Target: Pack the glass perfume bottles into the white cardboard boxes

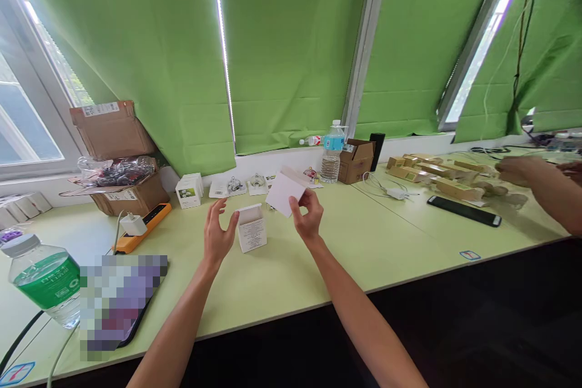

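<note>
In my right hand (309, 213) is a white folded paper (285, 190), pinched between thumb and fingers above the table. Just left of it a small white box (253, 235) stands upright with its top open and printed text on its front. My left hand (219, 231) is beside the box's left side, fingers apart and curved, with nothing in it. Behind the box lie several clear-packed items on white cards (235, 185). Further left are small white boxes (190, 190) stacked together.
A cardboard box (130, 194) of bagged items stands back left, near an orange power strip (144, 227). A phone (125, 300) and a bottle (45, 279) are front left. Behind stands a large bottle (333, 154). At right, another person's hand (522, 170) is over cardboard packages (454, 188).
</note>
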`<state>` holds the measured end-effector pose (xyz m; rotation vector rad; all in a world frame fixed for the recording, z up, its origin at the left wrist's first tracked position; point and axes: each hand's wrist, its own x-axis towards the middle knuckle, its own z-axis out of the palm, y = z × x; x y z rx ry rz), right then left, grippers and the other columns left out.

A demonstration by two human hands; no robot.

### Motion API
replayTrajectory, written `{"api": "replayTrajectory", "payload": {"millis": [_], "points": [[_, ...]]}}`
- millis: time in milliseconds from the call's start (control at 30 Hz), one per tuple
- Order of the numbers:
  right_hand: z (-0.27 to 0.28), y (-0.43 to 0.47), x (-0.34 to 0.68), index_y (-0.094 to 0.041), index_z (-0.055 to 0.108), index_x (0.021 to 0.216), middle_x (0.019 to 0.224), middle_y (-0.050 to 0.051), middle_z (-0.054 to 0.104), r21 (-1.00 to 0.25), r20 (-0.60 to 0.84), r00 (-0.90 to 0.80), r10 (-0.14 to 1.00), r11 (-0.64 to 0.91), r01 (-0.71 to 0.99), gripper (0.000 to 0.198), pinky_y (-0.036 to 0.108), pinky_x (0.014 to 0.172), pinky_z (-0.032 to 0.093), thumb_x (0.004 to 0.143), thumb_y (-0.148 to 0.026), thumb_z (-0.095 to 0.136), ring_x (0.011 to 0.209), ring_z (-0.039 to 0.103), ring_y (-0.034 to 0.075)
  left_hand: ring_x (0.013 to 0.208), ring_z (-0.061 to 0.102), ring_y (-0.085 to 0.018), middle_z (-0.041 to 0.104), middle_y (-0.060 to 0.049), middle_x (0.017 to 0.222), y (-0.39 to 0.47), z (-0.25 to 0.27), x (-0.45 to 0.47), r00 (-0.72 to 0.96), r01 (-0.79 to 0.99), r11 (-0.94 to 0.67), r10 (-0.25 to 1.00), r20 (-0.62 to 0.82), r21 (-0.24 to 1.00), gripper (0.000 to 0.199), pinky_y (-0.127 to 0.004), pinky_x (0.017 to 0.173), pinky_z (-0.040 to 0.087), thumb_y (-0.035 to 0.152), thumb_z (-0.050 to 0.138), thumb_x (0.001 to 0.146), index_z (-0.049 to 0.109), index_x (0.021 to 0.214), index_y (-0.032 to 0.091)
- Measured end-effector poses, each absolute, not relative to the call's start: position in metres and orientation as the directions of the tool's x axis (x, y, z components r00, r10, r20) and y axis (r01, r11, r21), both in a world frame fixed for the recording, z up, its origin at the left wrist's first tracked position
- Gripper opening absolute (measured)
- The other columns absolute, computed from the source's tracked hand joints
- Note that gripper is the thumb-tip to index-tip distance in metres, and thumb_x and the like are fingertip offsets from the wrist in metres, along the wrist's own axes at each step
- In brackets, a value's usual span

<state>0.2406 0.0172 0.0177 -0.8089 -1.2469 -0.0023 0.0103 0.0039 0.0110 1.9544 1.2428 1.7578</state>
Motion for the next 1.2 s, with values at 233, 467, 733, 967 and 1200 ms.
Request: {"api": "replayTrajectory", "payload": {"millis": [233,467,733,967,1200], "points": [[0.008,0.0,0.22,-0.018,0.056,0.097,0.075,0.006,0.065,-0.244,0.97,0.155,0.189,0.787,0.566,0.034,0.031,0.051,0.05,0.072,-0.038,0.069,0.057,0.06,0.018,0.131,0.037,-0.03,0.041,-0.016,0.141,-0.02,0.01,0.029,0.137,0.533,-0.778,0.467,0.873,0.333,0.077,-0.049,0.106,0.033,0.039,0.068,0.075,0.029,0.139,0.019],[0.013,-0.009,0.203,-0.017,0.05,0.115,0.088,0.01,0.069,0.054,0.994,-0.108,0.006,0.836,0.546,0.048,0.032,0.063,0.055,0.073,-0.03,0.069,0.074,0.066,0.021,0.13,0.038,-0.034,0.038,-0.02,0.142,-0.02,0.0,0.031,0.178,0.51,-0.772,0.527,0.831,0.38,0.094,-0.051,0.102,0.036,0.051,0.069,0.07,0.02,0.142,0.017],[0.003,-0.011,0.201,-0.017,0.054,0.109,0.084,0.008,0.068,-0.127,0.97,-0.111,0.215,0.846,0.518,0.038,0.032,0.059,0.053,0.077,-0.035,0.063,0.066,0.064,0.019,0.117,0.05,-0.028,0.054,-0.015,0.124,-0.02,0.001,0.028,0.083,0.474,-0.781,0.499,0.863,0.407,0.046,-0.045,0.096,0.041,0.036,0.049,0.087,0.042,0.128,0.017],[0.003,-0.008,0.206,-0.018,0.053,0.112,0.074,0.004,0.063,-0.286,0.932,-0.054,0.358,0.82,0.496,0.034,0.029,0.052,0.049,0.083,-0.035,0.052,0.053,0.055,0.015,0.089,0.06,-0.022,0.065,-0.009,0.098,-0.023,0.01,0.025,0.048,0.482,-0.763,0.514,0.856,0.431,0.033,-0.037,0.079,0.05,0.032,0.055,0.085,0.055,0.115,0.019],[0.006,-0.007,0.209,-0.018,0.055,0.108,0.071,0.003,0.061,-0.381,0.9,-0.029,0.435,0.816,0.435,0.028,0.026,0.051,0.047,0.086,-0.034,0.049,0.055,0.054,0.014,0.059,0.055,-0.011,0.066,-0.001,0.08,-0.026,0.014,0.028,0.08,0.304,-0.745,0.641,0.763,0.594,0.039,-0.026,0.058,0.05,0.032,0.063,0.079,0.057,0.116,0.021]]}}
